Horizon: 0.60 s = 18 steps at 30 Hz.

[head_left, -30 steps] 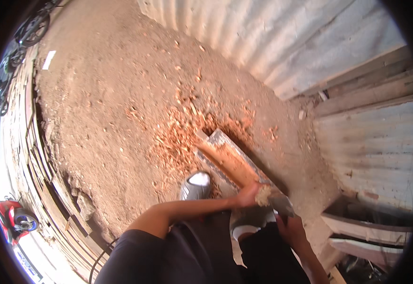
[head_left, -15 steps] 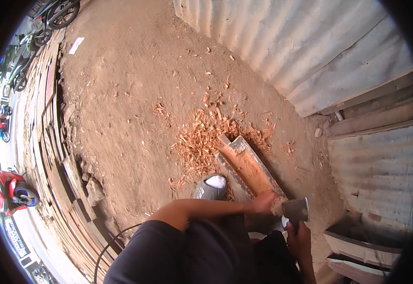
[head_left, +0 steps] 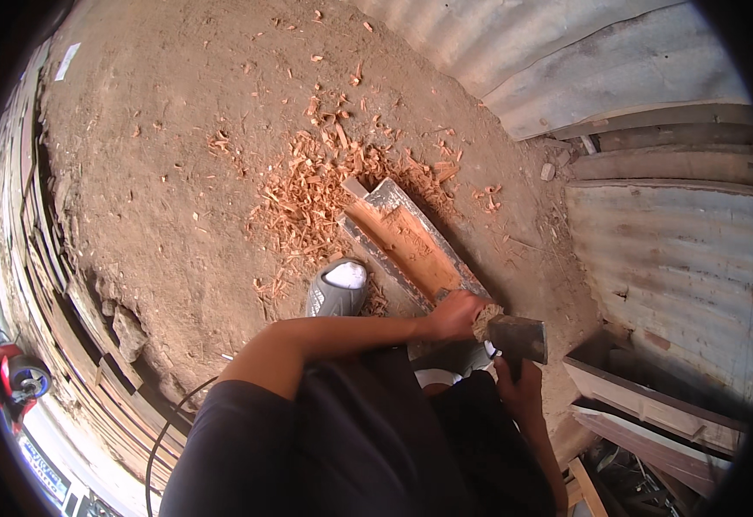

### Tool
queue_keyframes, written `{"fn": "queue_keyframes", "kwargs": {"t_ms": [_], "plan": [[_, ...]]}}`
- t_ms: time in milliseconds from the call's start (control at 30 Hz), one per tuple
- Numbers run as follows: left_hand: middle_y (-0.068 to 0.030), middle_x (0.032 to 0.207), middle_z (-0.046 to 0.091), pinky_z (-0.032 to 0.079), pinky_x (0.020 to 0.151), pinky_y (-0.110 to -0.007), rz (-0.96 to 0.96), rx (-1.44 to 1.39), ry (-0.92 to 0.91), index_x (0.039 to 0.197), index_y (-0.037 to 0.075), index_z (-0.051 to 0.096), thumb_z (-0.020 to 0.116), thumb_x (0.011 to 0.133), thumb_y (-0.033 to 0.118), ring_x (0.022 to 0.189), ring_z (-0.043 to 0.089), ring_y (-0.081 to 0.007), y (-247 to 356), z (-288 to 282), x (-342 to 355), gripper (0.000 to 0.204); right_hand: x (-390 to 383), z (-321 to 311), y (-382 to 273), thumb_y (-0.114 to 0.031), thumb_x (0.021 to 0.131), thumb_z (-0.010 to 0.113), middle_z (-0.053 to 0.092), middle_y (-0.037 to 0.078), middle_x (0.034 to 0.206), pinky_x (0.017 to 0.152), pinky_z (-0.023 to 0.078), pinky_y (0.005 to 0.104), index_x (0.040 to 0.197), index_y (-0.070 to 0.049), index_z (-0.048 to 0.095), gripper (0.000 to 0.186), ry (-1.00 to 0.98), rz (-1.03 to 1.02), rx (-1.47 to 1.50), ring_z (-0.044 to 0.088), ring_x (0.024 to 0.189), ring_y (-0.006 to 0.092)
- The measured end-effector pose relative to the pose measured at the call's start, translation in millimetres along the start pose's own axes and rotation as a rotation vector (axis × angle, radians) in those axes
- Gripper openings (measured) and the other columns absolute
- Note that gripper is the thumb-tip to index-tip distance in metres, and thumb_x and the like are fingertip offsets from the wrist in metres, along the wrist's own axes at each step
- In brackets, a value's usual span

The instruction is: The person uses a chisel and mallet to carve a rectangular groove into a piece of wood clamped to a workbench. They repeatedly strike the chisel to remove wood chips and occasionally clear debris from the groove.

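Gripping the near end of one plank (head_left: 406, 241), the left hand (head_left: 454, 314) is curled shut on its edge, while the right hand (head_left: 521, 392) is closed around the handle of one hatchet (head_left: 518, 338), whose head sits just beside the left hand. The plank lies slanted on the dirt floor (head_left: 161, 172), its top face cut to raw orange wood, with a heap of chips (head_left: 307, 198) at its far end. One grey shoe (head_left: 337, 289) stands just left of it. Corrugated sheets (head_left: 669, 258) line the right side.

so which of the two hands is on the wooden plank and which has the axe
The left hand grips the near end of the reddish wooden plank; the right hand, lower and further right, holds the axe by its handle.
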<state>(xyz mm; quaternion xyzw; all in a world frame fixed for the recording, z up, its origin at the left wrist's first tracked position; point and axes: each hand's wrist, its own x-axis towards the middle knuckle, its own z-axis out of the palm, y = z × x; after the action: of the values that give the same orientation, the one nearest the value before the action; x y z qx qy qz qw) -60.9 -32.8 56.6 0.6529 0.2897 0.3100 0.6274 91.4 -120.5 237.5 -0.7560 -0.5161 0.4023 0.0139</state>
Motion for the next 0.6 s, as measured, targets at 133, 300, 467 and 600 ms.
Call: {"fn": "queue_keyframes", "kwargs": {"t_ms": [133,300,467,600], "plan": [[-0.0212,0.096,0.073,0.056,0.077,-0.045,0.004,-0.013,0.007,0.118,0.007,0.072,0.077,0.075,0.023,0.089,0.071,-0.0396,-1.3,4.6,0.0,0.047,-2.4,18.3,28.3,-0.017,0.096,0.071,0.067,0.011,0.077,0.064,0.050,0.0380,0.109,0.000,0.063,0.022,0.138,-0.140,-0.043,0.064,0.068,0.0225],[-0.0221,0.090,0.071,0.054,0.075,-0.047,0.064,0.054,-0.007,0.119,0.003,0.070,0.076,0.072,0.019,0.086,0.070,-0.0404,-13.2,11.4,-11.6,0.051,-8.9,17.4,37.1,-0.018,0.097,0.070,0.065,0.007,0.077,0.062,0.050,0.0353,0.109,-0.001,0.061,0.022,0.021,-0.074,0.000,0.063,0.066,0.0196],[-0.0232,0.083,0.066,0.051,0.071,-0.051,0.154,-0.038,0.026,0.120,0.002,0.070,0.075,0.070,0.016,0.080,0.068,-0.0423,-7.0,9.3,-13.9,0.052,-7.8,-21.2,-32.5,-0.021,0.099,0.068,0.068,0.010,0.077,0.064,0.053,0.0382,0.107,-0.001,0.063,0.022,-0.050,0.168,0.117,0.067,0.066,0.0245],[-0.0227,0.085,0.068,0.053,0.072,-0.049,0.092,-0.022,0.043,0.109,0.003,0.069,0.076,0.072,0.016,0.082,0.068,-0.0419,-3.4,15.7,-17.5,0.039,-12.4,-27.7,-39.1,-0.022,0.101,0.067,0.067,0.009,0.076,0.057,0.049,0.0336,0.105,-0.001,0.064,0.022,-0.069,0.224,0.215,0.063,0.058,0.0167]]}}
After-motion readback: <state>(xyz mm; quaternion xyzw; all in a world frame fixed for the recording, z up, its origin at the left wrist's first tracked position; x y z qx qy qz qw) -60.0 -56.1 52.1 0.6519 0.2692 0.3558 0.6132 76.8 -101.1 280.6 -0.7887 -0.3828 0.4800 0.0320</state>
